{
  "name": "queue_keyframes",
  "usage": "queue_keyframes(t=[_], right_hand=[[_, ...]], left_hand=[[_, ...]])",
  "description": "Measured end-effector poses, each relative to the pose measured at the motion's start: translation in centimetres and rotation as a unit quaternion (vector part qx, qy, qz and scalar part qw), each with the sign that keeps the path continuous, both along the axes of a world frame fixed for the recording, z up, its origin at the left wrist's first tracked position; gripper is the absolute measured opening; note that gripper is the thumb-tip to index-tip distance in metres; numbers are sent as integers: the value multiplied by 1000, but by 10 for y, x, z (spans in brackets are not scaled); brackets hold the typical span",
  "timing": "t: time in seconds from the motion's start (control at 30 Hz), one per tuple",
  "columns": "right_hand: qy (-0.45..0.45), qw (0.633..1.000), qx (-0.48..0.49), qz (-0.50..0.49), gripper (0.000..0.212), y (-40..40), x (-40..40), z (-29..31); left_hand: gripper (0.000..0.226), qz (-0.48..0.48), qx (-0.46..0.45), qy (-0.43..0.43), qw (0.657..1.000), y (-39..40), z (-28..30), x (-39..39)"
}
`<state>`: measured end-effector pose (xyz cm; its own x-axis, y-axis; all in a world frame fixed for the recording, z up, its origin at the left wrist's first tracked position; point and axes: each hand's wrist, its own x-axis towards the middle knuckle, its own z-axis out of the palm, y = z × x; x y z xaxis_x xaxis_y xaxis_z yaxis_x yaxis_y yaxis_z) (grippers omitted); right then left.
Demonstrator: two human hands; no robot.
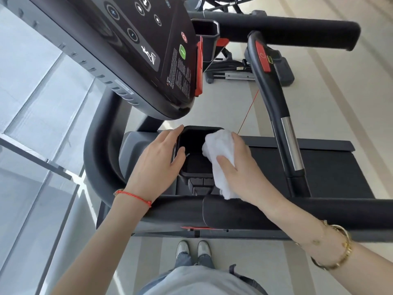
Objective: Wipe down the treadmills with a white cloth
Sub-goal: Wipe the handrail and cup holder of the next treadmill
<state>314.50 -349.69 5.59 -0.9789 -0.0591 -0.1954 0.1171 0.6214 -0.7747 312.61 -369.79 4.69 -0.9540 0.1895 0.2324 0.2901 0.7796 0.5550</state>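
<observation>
I stand beside a black treadmill whose console [148, 45] tilts above my hands. Below it is a square black cup holder [195, 165]. My left hand [157, 165] rests on the holder's left rim, thumb hooked inside, fingers lying along the edge. My right hand [238, 169] is shut on a folded white cloth [221, 154], pressing it against the holder's right rim and inner wall. The cloth's tail hangs down toward the black side handrail [223, 211] that runs across in front of me.
A padded handrail [276, 28] lies at the top right, with a curved grip bar [274, 99] carrying a red pad and a chrome sensor. The treadmill belt [327, 173] is at right. Glass panels [42, 124] line the left. More gym equipment [234, 71] stands behind.
</observation>
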Motion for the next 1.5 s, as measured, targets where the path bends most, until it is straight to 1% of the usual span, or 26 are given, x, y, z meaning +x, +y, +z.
queue_keyframes(t=[0.07,0.13,0.23,0.33,0.4,0.43,0.5,0.57,0.63,0.73,0.8,0.83,0.87,0.97,1.03,1.07,1.13,1.2,1.27,1.3,1.33,1.4,1.5], right_hand=[[-3,999,37,14,59,1,-15,3],[4,996,78,39,51,0,-39,9],[25,992,107,62,43,0,-54,12],[47,995,84,39,52,1,-27,2],[38,998,51,20,60,0,-7,-3],[30,999,38,16,61,1,-4,-5],[28,998,43,29,59,3,-16,-3],[32,995,68,61,50,6,-43,1],[47,984,113,129,40,7,-72,11],[91,940,203,257,33,-2,-98,17],[113,919,243,289,31,-6,-102,14],[125,915,255,287,32,-6,-101,11],[134,918,252,277,33,-3,-97,8],[122,955,169,213,35,16,-81,4],[116,963,137,201,37,26,-68,2],[115,959,151,212,39,27,-66,3],[107,940,216,240,41,19,-73,8],[108,921,261,269,37,3,-88,15],[106,911,272,292,32,-7,-97,19],[107,914,265,286,31,-8,-97,19],[111,924,251,264,31,-6,-93,16],[112,954,205,187,32,1,-77,12],[71,986,130,75,43,2,-43,5]], left_hand=[[48,-3,-1,2,1000,-1,-1,-4],[47,-1,5,5,1000,-1,-4,-5],[47,1,17,15,1000,-1,-7,-4],[47,-2,25,17,1000,-2,-8,-5],[47,-1,29,17,999,-2,-8,-7],[47,1,29,18,999,-2,-9,-7],[47,5,29,19,999,-2,-9,-7],[47,6,30,18,999,-1,-9,-6],[46,8,35,19,999,0,-8,-6],[45,17,43,21,999,1,-7,-5],[45,19,47,21,998,1,-7,-5],[45,18,49,19,998,1,-7,-5],[45,18,51,18,998,1,-7,-5],[46,20,49,14,999,1,-7,-4],[45,19,48,12,999,2,-7,-4],[45,20,48,11,999,2,-6,-4],[45,20,46,12,999,2,-6,-4],[45,20,44,12,999,2,-5,-3],[44,19,42,12,999,2,-5,-3],[44,20,41,12,999,2,-5,-3],[45,20,41,12,999,2,-5,-3],[45,21,40,12,999,1,-5,-3],[46,18,37,8,999,1,-6,-4]])
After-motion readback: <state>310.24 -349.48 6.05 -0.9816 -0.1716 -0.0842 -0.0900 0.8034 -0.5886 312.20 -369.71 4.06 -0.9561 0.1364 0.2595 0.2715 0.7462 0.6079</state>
